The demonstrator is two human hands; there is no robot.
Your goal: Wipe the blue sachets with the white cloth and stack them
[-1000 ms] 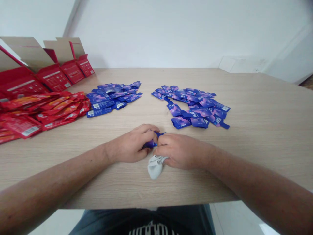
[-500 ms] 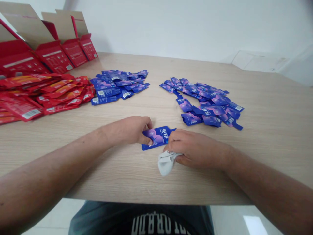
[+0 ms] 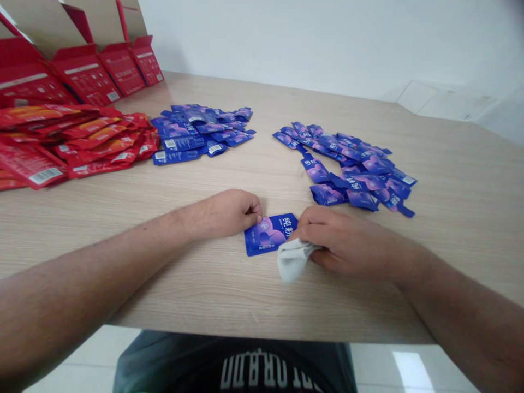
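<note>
A single blue and purple pouch (image 3: pixel 266 236) with white lettering lies on the table in front of me. My left hand (image 3: pixel 239 214) is closed in a pinch at the pouch's upper left corner. Over its right end is my right hand (image 3: pixel 333 237), fingers wrapped round a crumpled white cloth (image 3: pixel 292 261). The cloth hangs down in front of the pouch's lower right edge. The fingers of my right hand hide the pouch's narrow end, so I cannot tell whether they grip it too.
Behind my hands lie two heaps of blue pouches, one left (image 3: pixel 184 143) and one right (image 3: pixel 360 169). Red packets (image 3: pixel 98 143) are piled at the far left, before a row of open red boxes (image 3: pixel 88 73). The wooden table (image 3: pixel 204 297) meets a white wall.
The view has shifted a little. My left hand has moved from the pouch's middle left side to a pinch at its upper left corner. The right hand still holds the cloth.
</note>
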